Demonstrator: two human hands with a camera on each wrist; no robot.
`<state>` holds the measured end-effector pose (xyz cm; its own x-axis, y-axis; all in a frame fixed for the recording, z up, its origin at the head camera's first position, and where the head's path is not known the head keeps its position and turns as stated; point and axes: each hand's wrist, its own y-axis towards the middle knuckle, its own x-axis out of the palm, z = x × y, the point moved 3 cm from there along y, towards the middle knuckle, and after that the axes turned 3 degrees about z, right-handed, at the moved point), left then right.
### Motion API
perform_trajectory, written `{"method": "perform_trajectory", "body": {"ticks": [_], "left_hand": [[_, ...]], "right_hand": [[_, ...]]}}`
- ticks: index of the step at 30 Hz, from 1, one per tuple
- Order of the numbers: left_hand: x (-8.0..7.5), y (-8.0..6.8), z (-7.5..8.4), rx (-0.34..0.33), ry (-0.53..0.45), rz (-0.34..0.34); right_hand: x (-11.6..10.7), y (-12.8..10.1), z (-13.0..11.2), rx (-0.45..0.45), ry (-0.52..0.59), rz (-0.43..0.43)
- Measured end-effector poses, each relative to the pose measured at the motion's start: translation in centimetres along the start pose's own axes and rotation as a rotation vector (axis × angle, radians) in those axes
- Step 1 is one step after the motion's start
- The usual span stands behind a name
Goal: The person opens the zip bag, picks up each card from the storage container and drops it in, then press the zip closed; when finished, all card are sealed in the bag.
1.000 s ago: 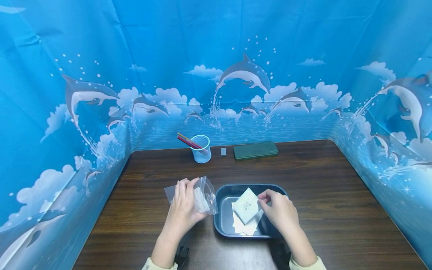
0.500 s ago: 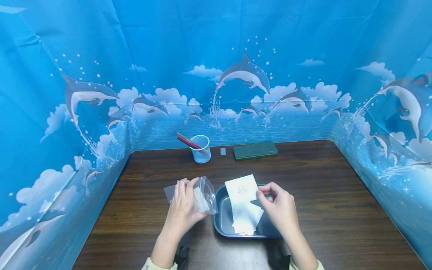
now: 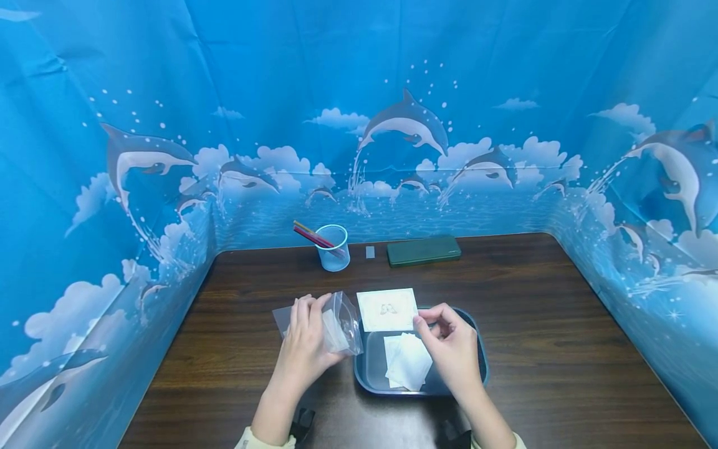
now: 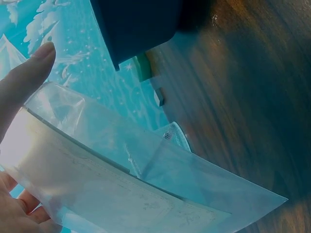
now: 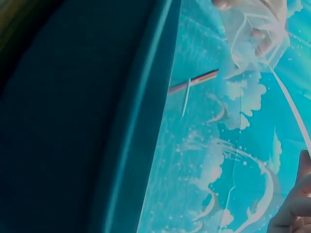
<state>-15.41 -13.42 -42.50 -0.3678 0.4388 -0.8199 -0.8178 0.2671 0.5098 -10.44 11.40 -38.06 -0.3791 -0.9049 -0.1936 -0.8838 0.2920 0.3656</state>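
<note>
My left hand [image 3: 303, 346] grips a clear plastic bag [image 3: 350, 318] left of the tray. Pale cards [image 4: 97, 179] show inside the bag in the left wrist view. Between thumb and fingers, my right hand [image 3: 457, 346] pinches a white card [image 3: 387, 310] by its right edge; a small drawing marks its face. This card overlaps the far left rim of the dark tray [image 3: 374, 358] in the head view. In the right wrist view the card [image 5: 292, 104] is seen edge-on, its left end close to the bag. Several white cards [image 3: 411, 365] lie loosely stacked in the tray.
A light blue mesh cup [image 3: 334, 257] with several pencils [image 3: 310, 234] stands at the back of the brown table [image 3: 561, 337]. Right of it lie a small grey block [image 3: 370, 252] and a green case [image 3: 424, 251]. A blue dolphin-print curtain [image 3: 314, 75] surrounds the table.
The right hand has swung its card from above the stack leftward to beside the bag, turning it level. The left hand and bag have hardly moved.
</note>
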Motion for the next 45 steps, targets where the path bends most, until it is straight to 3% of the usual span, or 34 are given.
{"method": "perform_trajectory", "body": {"ticks": [6, 16, 32, 45], "left_hand": [[0.1, 0.1, 0.2, 0.000, -0.006, -0.004], [0.0, 0.2, 0.4, -0.016, -0.008, -0.034], [0.2, 0.1, 0.8, -0.002, -0.017, -0.030], [0.5, 0.0, 0.9, -0.007, -0.020, -0.028]], "right_hand": [[0.6, -0.2, 0.0, -0.006, -0.019, -0.019], [2.0, -0.5, 4.2, -0.013, -0.029, -0.057], [2.8, -0.8, 4.0, 0.008, -0.037, -0.107], [4.1, -1.7, 4.2, 0.049, 0.024, -0.143]]}}
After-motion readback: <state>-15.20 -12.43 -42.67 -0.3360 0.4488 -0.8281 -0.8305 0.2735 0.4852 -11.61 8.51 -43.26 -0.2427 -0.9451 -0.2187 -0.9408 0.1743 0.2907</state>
